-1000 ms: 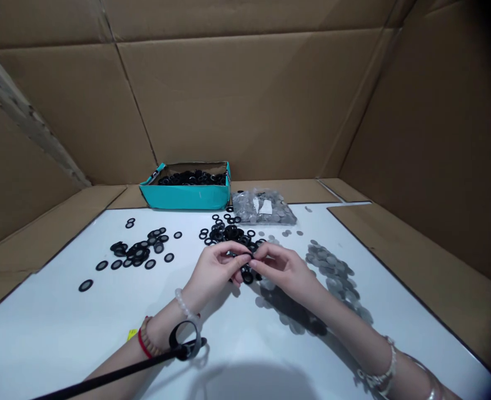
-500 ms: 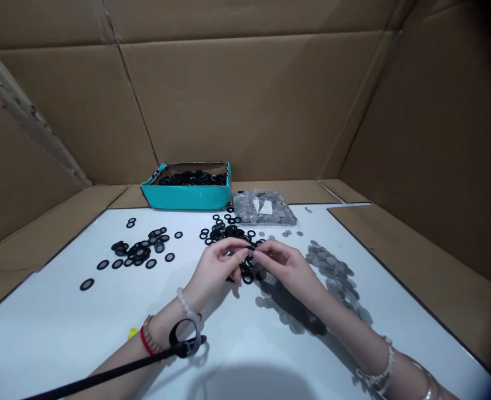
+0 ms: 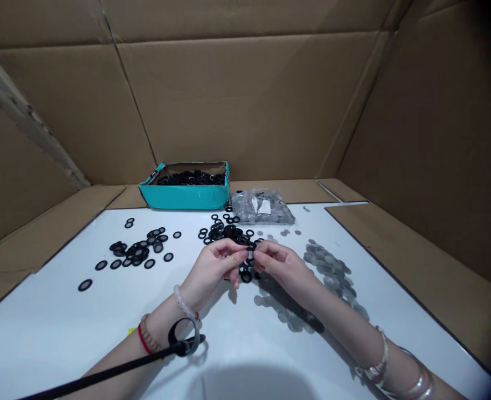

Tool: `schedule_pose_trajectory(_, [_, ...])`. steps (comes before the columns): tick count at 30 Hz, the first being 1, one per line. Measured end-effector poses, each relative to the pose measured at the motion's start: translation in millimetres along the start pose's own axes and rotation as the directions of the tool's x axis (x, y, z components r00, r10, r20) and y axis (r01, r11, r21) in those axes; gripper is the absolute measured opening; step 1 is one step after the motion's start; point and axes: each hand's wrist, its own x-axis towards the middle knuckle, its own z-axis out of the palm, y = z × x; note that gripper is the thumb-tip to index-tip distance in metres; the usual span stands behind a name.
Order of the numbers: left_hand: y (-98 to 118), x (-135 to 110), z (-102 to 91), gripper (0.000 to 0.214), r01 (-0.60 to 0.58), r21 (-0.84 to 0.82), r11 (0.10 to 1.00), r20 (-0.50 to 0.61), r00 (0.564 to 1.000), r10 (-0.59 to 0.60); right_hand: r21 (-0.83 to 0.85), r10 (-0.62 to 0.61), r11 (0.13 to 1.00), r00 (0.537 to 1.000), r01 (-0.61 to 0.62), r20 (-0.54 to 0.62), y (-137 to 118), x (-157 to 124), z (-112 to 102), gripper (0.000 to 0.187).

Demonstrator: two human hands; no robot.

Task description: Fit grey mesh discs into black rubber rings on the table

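Between the fingertips of both hands is a small black ring (image 3: 250,254) with a pale grey centre. My left hand (image 3: 218,265) pinches its left side between thumb and fingers. On the opposite side, my right hand (image 3: 282,268) pinches it the same way, partly covering it. Just behind and below the fingers lies a pile of black rings (image 3: 229,232) on the white table (image 3: 237,344). Grey discs (image 3: 329,264) are spread to the right, some in the shadow of my right forearm. Off to the left are black rings with grey centres (image 3: 139,253).
A turquoise box (image 3: 185,197) full of black rings stands at the back. Beside it lies a clear plastic bag (image 3: 264,208) of grey discs. Cardboard walls (image 3: 245,105) enclose the table. A black rod with a loop (image 3: 183,347) crosses in front of my left forearm.
The ring between my fingertips has turned, so its pale centre now shows. Both hands stay in nearly the same place, and the view has shifted slightly.
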Motion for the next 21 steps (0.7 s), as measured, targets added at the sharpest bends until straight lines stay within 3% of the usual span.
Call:
schedule_pose_trajectory(6, [-0.8, -1.2, 3.0, 0.02, -0.017, 0.004, 1.0, -0.039, 0.999, 0.017, -0.061, -0.043, 0.997, 0.998, 0.041, -0.044, -5.4, -1.4, 1.0, 0.026])
schedule_pose_trajectory(13, [1.2, -3.0, 5.9, 0.018, -0.029, 0.008, 1.0, -0.084, 0.996, 0.03, 0.174, 0.043, 0.983, 0.997, -0.053, 0.064, -2.0, 0.4, 2.6, 0.023])
schedule_pose_trajectory(21, [6.4, -6.4, 15.2, 0.023, -0.003, 0.159, 0.987, -0.122, 0.992, 0.022, -0.1, 0.006, 0.995, 0.998, -0.012, -0.066, -8.0, -2.2, 5.2, 0.026])
